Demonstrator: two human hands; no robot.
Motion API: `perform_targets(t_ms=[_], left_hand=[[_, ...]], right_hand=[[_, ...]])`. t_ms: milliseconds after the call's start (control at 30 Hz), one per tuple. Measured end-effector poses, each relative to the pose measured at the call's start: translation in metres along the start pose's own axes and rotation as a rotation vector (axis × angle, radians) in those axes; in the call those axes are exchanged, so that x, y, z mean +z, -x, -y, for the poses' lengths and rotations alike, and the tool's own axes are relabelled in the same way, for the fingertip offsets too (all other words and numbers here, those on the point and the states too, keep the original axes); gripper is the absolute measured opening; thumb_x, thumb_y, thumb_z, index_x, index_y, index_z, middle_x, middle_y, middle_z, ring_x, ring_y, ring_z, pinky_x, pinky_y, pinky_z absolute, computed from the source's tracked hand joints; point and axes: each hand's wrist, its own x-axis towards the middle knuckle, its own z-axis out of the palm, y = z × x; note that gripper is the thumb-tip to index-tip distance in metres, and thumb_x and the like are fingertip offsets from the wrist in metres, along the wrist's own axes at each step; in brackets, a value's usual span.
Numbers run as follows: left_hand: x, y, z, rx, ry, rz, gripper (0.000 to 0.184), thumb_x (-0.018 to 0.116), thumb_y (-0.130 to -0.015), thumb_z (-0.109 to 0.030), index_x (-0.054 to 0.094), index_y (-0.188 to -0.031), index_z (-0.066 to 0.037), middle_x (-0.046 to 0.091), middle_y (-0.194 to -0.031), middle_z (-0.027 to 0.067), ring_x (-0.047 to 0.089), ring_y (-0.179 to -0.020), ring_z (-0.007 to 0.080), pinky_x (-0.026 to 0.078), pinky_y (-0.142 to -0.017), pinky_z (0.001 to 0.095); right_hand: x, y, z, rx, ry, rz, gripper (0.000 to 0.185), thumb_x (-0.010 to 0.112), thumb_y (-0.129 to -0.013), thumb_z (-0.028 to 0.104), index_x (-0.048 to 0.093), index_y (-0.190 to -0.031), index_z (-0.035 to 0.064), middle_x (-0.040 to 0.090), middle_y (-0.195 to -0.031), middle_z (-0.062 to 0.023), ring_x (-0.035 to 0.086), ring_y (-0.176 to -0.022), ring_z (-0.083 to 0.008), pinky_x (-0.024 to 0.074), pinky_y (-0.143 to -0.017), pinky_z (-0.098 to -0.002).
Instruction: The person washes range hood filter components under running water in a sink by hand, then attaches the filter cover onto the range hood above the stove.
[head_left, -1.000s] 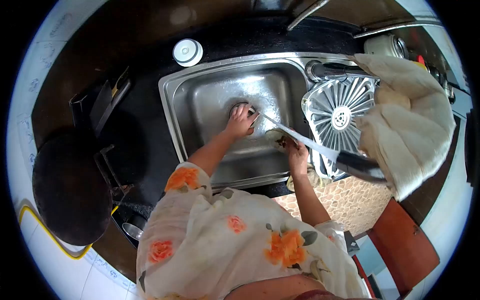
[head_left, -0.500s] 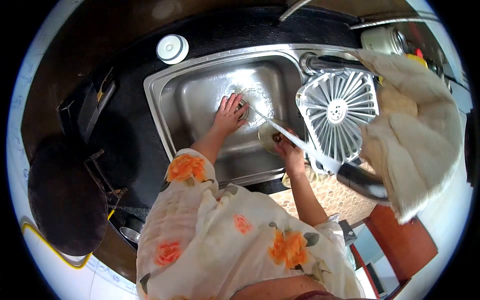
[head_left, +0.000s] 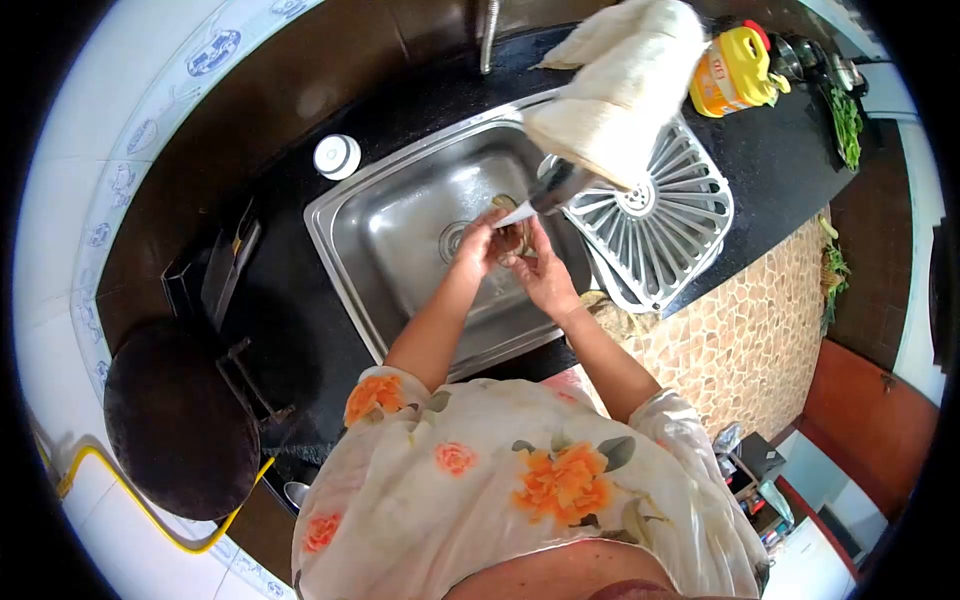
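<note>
Both of my hands are over the steel sink (head_left: 385,230), below the mouth of the tap (head_left: 558,187). Between them is a round see-through piece with a dark middle, which looks like a small glass lid (head_left: 511,242). My left hand (head_left: 478,252) closes on its left side, while the fingers of my right hand (head_left: 546,280) grip the right side. A white stream of water (head_left: 514,215) runs from the tap onto it. The tap and the hands partly hide the piece.
A pale cloth (head_left: 630,80) hangs over the tap. Right of the basin is a slatted drainer (head_left: 690,215). A yellow jug (head_left: 735,72) and green vegetables (head_left: 846,125) lie beyond. A white round container (head_left: 337,156) stands behind the sink's left corner.
My left hand has left the area by the drain and moved right to the lid in my right hand. Both hands now hold it under the water. The view has turned and shifted.
</note>
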Motion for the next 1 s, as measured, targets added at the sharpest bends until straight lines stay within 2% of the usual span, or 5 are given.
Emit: perform_targets(t_ms=[300, 433, 567, 733, 1000], left_hand=[[0.04, 0.006, -0.018, 0.818, -1.506, -0.06, 0.018, 0.058, -0.083, -0.017, 0.067, -0.098, -0.015, 0.062, -0.106, 0.011, 0.058, -0.095, 0.0276, 0.048, -0.08, 0.0411], [0.066, 0.064, -0.014, 0.934, -1.875, -0.111, 0.015, 0.062, -0.076, -0.021, 0.069, -0.085, -0.03, 0.053, -0.124, 0.0009, 0.031, -0.13, 0.0266, 0.013, -0.111, 0.0473], [0.035, 0.074, -0.015, 1.16, -2.157, -0.012, 0.013, 0.062, -0.075, -0.026, 0.067, -0.086, -0.03, 0.051, -0.128, -0.0027, 0.03, -0.131, 0.0244, 0.012, -0.111, 0.0473], [-0.027, 0.083, -0.038, 0.87, -0.361, -0.293, 0.019, 0.061, -0.078, -0.002, 0.063, -0.097, -0.004, 0.06, -0.111, 0.0074, 0.055, -0.103, 0.0211, 0.039, -0.096, 0.0317], [-0.164, 0.188, -0.091, 0.938, 0.165, -0.772, 0.051, 0.053, -0.084, -0.006, 0.038, -0.133, -0.007, 0.057, -0.103, 0.0208, 0.062, -0.076, 0.03, 0.055, -0.06, 0.0384]], right_hand=[[-0.187, 0.027, -0.073, -0.133, -0.002, -0.576, 0.042, 0.058, -0.082, 0.001, 0.049, -0.123, 0.0058, 0.055, -0.115, -0.0095, 0.057, -0.089, -0.0162, 0.0474, -0.077, -0.0275], [-0.274, 0.041, -0.176, -0.133, -0.097, -0.609, 0.051, 0.062, -0.085, 0.017, 0.04, -0.127, -0.0016, 0.058, -0.101, -0.0118, 0.054, -0.085, -0.0149, 0.0452, -0.076, -0.0277], [-0.259, 0.059, -0.14, 0.448, -0.013, -0.676, 0.058, 0.066, -0.081, 0.029, 0.041, -0.127, 0.0044, 0.06, -0.091, -0.0081, 0.053, -0.07, -0.0136, 0.0407, -0.05, -0.0245], [-0.258, 0.041, -0.172, 0.41, 0.078, -0.841, 0.06, 0.076, -0.07, 0.032, 0.051, -0.117, 0.0049, 0.06, -0.102, -0.0129, 0.059, -0.08, -0.0224, 0.0503, -0.063, -0.0342], [-0.26, 0.041, -0.157, 0.45, -0.201, -0.726, 0.028, 0.073, -0.072, 0.021, 0.059, -0.087, 0.0014, 0.057, -0.066, -0.0021, 0.05, -0.054, -0.0114, 0.0378, -0.046, -0.0261]])
